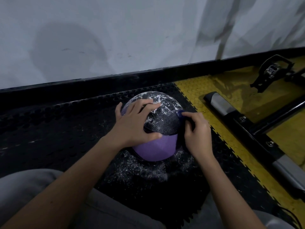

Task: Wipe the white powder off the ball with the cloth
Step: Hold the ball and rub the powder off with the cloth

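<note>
A round purple-and-black textured ball sits on a black studded rubber mat, its far top speckled with white powder. The left hand lies over the ball's left top, fingers spread straight and thumb pressing the near side. The right hand is curled round a dark blue cloth, holding it against the ball's right side. Loose white powder is scattered on the mat just near of the ball. Yellow studded floor tiles lie to the right.
</note>
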Demonstrator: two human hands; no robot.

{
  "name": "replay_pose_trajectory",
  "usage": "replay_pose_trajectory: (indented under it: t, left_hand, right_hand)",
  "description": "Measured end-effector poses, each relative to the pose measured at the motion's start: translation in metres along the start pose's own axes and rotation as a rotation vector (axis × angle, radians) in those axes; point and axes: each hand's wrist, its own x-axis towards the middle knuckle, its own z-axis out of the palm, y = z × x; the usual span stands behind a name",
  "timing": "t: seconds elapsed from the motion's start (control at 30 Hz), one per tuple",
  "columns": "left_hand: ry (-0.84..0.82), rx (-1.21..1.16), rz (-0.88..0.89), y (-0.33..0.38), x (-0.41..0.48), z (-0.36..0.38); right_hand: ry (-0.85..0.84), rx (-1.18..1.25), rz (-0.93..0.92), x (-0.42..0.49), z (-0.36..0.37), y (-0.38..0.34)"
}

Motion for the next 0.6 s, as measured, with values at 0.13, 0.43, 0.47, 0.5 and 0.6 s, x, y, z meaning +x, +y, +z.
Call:
replay_pose_trajectory:
  t: [0.13, 0.43, 0.47, 0.5, 0.6]
  left_hand:
    - [0.027, 0.009, -0.017, -0.001, -0.005, 0.0]
    - [0.243, -0.047, -0.087, 0.001, -0.018, 0.013]
    - [0.298, -0.099, -0.165, 0.004, -0.023, 0.017]
    - [0.339, -0.17, -0.256, 0.006, -0.028, 0.021]
    - [0.363, -0.377, -0.502, 0.015, -0.037, 0.031]
  right_hand:
    - [-0.041, -0.075, -0.234, -0.024, 0.006, -0.029]
    - [0.0, 0.044, -0.064, -0.003, 0.005, -0.003]
    - [0.003, 0.06, -0.046, -0.004, 0.006, -0.003]
    - [0.008, 0.07, -0.032, -0.005, 0.006, -0.003]
    - [0.027, 0.052, -0.03, -0.008, 0.005, -0.006]
